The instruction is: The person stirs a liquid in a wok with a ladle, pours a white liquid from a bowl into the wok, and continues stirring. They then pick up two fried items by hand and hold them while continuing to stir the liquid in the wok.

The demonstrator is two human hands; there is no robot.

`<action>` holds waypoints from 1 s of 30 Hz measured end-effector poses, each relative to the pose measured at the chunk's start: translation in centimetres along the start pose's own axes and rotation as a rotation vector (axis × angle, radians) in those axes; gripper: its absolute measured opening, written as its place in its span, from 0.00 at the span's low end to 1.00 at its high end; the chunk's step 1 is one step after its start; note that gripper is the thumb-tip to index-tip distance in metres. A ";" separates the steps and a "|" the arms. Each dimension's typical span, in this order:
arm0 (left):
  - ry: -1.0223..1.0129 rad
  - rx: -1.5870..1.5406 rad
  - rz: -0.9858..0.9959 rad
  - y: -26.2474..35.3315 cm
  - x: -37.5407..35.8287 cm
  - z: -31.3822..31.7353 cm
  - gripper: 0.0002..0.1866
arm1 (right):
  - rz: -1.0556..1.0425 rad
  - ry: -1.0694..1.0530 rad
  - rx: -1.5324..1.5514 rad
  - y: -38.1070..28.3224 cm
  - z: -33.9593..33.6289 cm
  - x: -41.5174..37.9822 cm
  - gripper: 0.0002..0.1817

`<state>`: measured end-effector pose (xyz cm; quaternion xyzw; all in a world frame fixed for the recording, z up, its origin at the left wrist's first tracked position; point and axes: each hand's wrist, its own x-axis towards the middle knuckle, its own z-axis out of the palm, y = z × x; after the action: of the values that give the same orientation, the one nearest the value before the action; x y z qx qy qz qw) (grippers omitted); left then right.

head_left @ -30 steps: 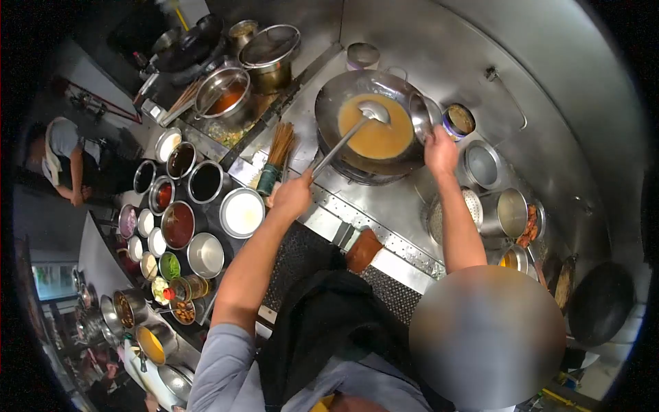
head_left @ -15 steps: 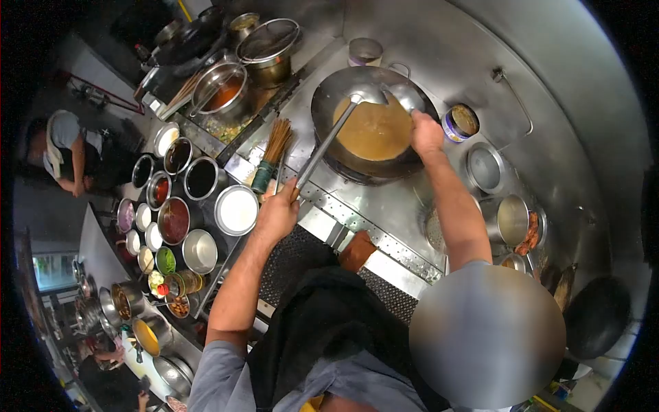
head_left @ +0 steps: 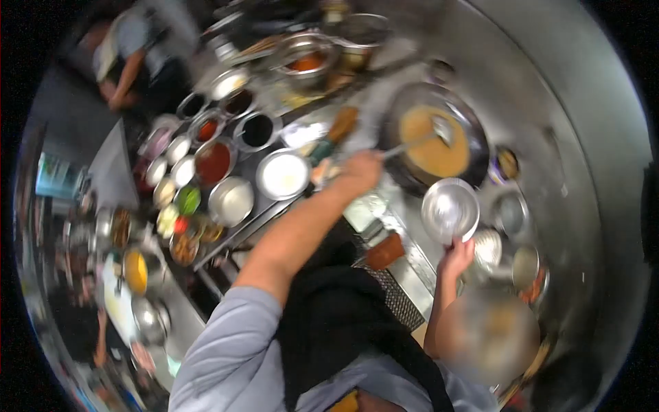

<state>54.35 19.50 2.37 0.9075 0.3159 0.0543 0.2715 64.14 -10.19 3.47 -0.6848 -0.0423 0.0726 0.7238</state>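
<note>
Left hand [head_left: 358, 173] is gripping the ladle [head_left: 419, 139] handle, its bowl dipping into the wok [head_left: 439, 141] of orange sauce. Right hand [head_left: 458, 256] is closing around a metal bowl [head_left: 449, 209] just beside the wok.

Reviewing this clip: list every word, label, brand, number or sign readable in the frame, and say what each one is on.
None can be read; the frame is motion-blurred.
The small can beside the wok has a label band, too blurred to read.
The bottles and jars among the seasoning bowls show no legible print.
The ladle in the left hand and the steel bowl in the right hand carry no visible markings.
</note>
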 end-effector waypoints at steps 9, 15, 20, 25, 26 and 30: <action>0.852 -0.326 0.477 3.0 -22.6 -12.4 0.13 | 0.327 -1.265 -0.154 14.4 13.2 -20.5 0.07; 0.837 -0.322 0.326 -2.2 -35.3 -15.4 0.10 | 0.586 -2.123 -0.263 13.5 24.8 -44.1 0.09; 0.898 -0.295 0.231 -4.5 -40.4 -16.2 0.11 | 0.702 -2.337 -0.482 14.7 25.3 -57.4 0.08; 0.789 -0.339 0.225 -5.3 -40.0 -16.5 0.14 | 0.321 -2.564 -0.588 16.0 23.8 -57.7 0.23; 0.741 -0.323 0.258 -5.4 -39.4 -16.8 0.15 | 0.280 -2.541 -0.712 14.8 24.2 -55.5 0.22; 0.548 -0.257 0.367 -4.3 -32.8 -15.9 0.12 | 0.904 -2.123 0.153 29.0 21.9 -42.1 0.27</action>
<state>21.68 9.82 15.97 0.8593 0.1995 0.3829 0.2742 17.71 6.05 -22.57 -0.1861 -0.3759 0.8663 0.2714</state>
